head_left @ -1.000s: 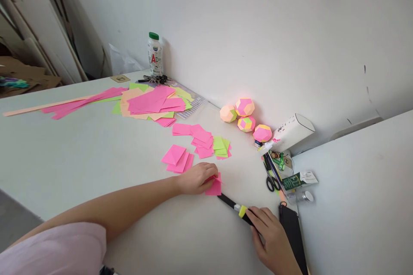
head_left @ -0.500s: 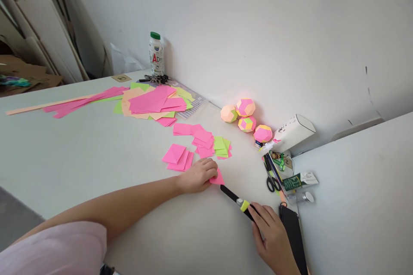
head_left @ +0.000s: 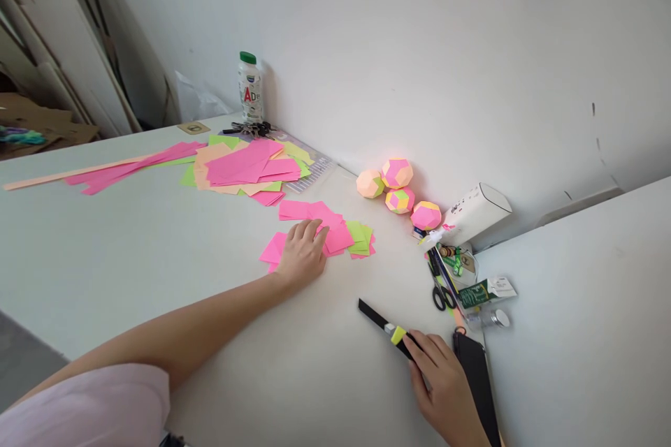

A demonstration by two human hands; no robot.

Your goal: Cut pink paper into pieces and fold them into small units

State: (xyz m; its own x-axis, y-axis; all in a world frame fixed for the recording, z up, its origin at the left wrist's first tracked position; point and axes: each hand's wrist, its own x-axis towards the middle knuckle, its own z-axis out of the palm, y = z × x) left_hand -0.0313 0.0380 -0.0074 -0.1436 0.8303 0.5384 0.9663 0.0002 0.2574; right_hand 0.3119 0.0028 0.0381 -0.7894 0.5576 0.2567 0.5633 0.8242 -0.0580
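Observation:
My left hand lies flat with its fingers stretched out on a pile of small pink paper squares, covering part of another pink stack. A few green squares sit just right of that pile. My right hand rests on the white table near its front right, closed around the handle of a black utility knife with a yellow slider. The knife's blade end points up-left toward the piles.
Several folded paper balls sit by the wall beside a white box. Scissors, pens and a dark phone lie at the right. Large coloured sheets, long paper strips, keys and a bottle are further back.
My left hand carried the small pink square away from the knife's tip, up-left onto the pink pile, and now lies flat there. My right hand and the knife barely shifted.

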